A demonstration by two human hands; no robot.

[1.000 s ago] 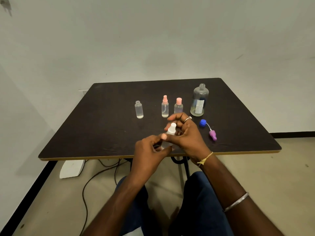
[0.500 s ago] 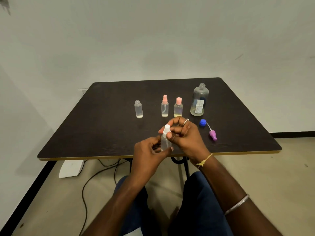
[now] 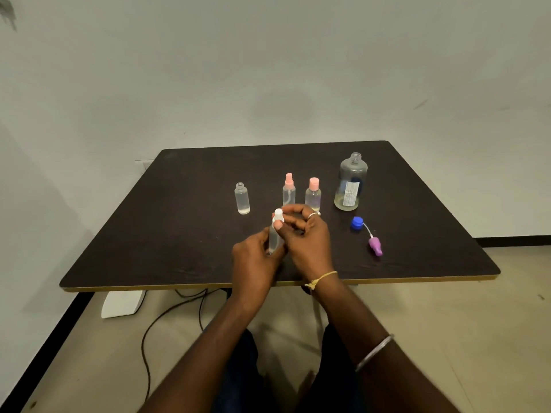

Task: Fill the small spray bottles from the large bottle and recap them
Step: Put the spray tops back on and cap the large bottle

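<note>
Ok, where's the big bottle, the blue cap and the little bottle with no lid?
big bottle (image 3: 350, 194): head view, white label
blue cap (image 3: 356, 223): head view, its top
open little bottle (image 3: 242, 199): head view, its body

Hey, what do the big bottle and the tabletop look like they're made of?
Large bottle: probably clear plastic, slightly cloudy, pale liquid showing through; glass can't be ruled out. Table: dark matte laminate with faint wood grain and a lighter yellowish edge band, likely board.
</note>
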